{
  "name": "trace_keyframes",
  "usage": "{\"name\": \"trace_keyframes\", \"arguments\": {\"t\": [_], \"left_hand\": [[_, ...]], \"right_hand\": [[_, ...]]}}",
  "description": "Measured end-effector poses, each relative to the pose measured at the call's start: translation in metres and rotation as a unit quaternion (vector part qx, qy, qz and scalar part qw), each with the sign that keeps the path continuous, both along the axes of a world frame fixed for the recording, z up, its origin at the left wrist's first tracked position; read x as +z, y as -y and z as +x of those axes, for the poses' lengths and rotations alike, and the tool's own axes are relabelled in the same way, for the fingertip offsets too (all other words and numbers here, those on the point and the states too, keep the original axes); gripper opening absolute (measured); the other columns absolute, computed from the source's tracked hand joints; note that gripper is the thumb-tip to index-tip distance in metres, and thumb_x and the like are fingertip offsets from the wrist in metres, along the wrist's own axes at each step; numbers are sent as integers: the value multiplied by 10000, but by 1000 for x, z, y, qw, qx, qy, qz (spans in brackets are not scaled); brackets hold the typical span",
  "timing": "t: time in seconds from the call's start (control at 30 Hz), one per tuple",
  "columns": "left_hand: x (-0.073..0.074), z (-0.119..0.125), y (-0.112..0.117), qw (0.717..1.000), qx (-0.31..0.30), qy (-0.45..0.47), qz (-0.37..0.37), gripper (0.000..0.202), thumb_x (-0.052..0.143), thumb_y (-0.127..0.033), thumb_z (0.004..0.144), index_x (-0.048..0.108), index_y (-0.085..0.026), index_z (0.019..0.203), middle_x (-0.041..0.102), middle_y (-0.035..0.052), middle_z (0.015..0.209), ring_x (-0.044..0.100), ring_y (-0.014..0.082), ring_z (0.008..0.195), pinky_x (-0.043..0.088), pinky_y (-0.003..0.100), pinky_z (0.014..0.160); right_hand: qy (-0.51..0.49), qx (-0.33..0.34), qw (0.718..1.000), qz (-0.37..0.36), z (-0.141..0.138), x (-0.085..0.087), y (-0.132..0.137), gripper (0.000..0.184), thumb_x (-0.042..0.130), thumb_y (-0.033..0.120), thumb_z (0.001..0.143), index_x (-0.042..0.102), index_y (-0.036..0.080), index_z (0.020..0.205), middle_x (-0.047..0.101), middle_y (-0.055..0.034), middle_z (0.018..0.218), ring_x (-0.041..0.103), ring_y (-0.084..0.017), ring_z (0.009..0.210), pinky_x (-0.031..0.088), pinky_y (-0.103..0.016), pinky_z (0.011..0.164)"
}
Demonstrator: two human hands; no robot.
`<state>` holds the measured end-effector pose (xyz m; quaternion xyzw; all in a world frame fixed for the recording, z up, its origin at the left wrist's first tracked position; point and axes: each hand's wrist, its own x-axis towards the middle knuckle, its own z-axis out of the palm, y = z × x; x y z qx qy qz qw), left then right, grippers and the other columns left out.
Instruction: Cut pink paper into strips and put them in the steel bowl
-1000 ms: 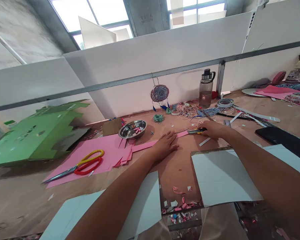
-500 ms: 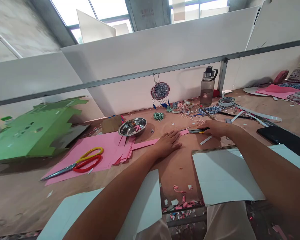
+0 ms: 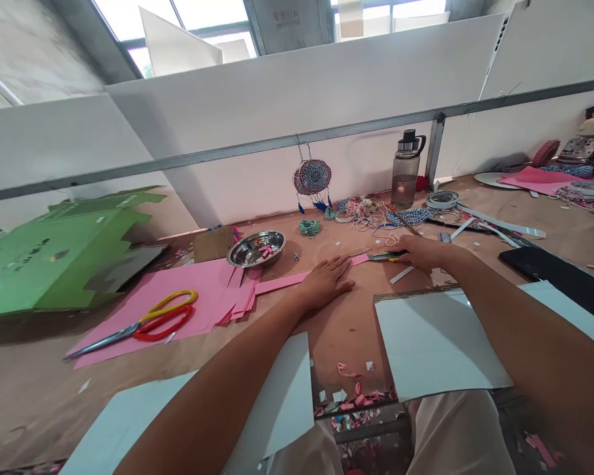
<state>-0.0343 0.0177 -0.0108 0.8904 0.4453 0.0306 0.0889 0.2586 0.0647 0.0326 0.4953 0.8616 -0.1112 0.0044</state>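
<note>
My left hand (image 3: 327, 280) lies flat, fingers stretched out, pressing down a long pink paper strip (image 3: 282, 282) on the brown table. My right hand (image 3: 420, 252) is closed round a yellow and black utility knife (image 3: 383, 256), whose tip rests at the strip's right end (image 3: 360, 259), just right of my left fingertips. The strip runs left into a fanned pile of pink strips (image 3: 242, 297) on a pink sheet (image 3: 178, 297).
Red and yellow scissors (image 3: 143, 323) lie on the pink sheet. A steel bowl (image 3: 256, 248) holds pink bits. A green cardboard box (image 3: 54, 254) is far left. A water bottle (image 3: 404, 173), dreamcatcher (image 3: 313, 178), cords, tape rolls and white boards (image 3: 435, 336) surround my hands.
Both hands stay in place on the strip and knife; only the view has shifted slightly, so everything sits a little further left and higher.
</note>
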Motion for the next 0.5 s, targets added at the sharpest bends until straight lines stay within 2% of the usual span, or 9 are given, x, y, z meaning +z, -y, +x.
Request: {"name": "trace_keyframes", "arguments": {"t": [0.17, 0.5], "left_hand": [[-1, 0, 0, 1000, -1, 0, 3, 722, 241, -623, 966, 267, -177, 1532, 225, 99, 1607, 175, 231, 1488, 145, 400, 1188], [2, 1, -1, 1000, -3, -4, -7, 742, 237, -623, 964, 252, -152, 1538, 180, 100, 1616, 141, 230, 1495, 115, 408, 1196]], "right_hand": [[17, 15, 1000, -7, -4, 2, 1, 422, 550, 294, 861, 665, 235, 1263, 691, -111, 1140, 608, -278, 1054, 451, -334, 905], [12, 4, 1000, -20, -11, 5, 9, 466, 556, 309, 878, 613, 254, 1337, 683, -98, 1213, 634, -280, 1043, 471, -337, 899]]}}
